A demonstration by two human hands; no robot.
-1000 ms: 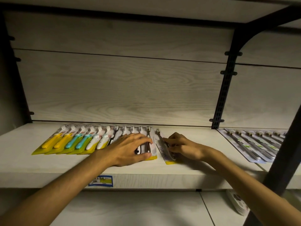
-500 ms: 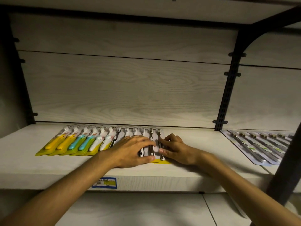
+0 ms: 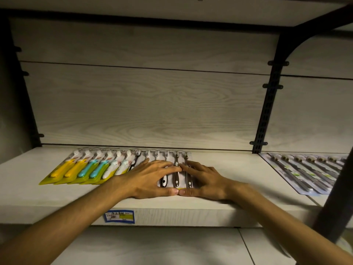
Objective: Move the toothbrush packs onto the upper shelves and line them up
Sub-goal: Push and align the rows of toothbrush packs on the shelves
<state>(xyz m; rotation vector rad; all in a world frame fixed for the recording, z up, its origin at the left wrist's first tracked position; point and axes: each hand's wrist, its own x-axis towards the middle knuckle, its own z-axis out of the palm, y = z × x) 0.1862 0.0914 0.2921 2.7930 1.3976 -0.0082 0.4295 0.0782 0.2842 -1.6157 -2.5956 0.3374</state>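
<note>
Toothbrush packs (image 3: 114,167) lie flat in one overlapping row on the pale wooden shelf (image 3: 229,190), running from yellow-handled ones at the left through teal and white ones to dark grey-handled ones at the right end of the row. Both hands lie on that right end. The left hand (image 3: 150,175) rests palm down with its fingers straight and spread across the packs, holding nothing. The right hand (image 3: 205,179) lies flat beside it in the same way, fingers stretched over the last pack in the row. The two thumbs meet tip to tip at the near edge of the packs, and the forefingers nearly touch above, framing three grey handles between them. A blue-edged price label (image 3: 119,216) is stuck to the shelf's front edge below the left wrist. A black slotted upright (image 3: 267,104) stands against the back panel to the right, and beyond it a second row of packs (image 3: 305,172) with dark brushes lies on the neighbouring shelf.
</note>
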